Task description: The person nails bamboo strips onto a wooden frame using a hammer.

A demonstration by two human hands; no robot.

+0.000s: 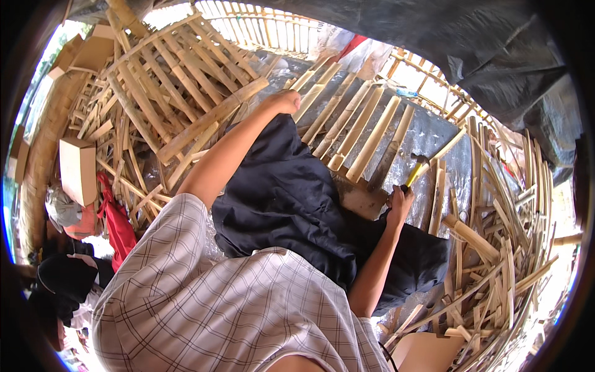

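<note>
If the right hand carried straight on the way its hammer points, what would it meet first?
Probably the row of split bamboo slats just past the hammer held by the right hand, though fisheye depth is uncertain.

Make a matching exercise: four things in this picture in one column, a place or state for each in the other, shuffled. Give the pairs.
1. hammer
2. left hand
3. red cloth
4. bamboo slats

a. lying side by side on the grey sheet
b. gripped in the right hand
c. hanging at the far left
d. resting on a bamboo pole

Pairs: 1-b, 2-d, 3-c, 4-a
</note>
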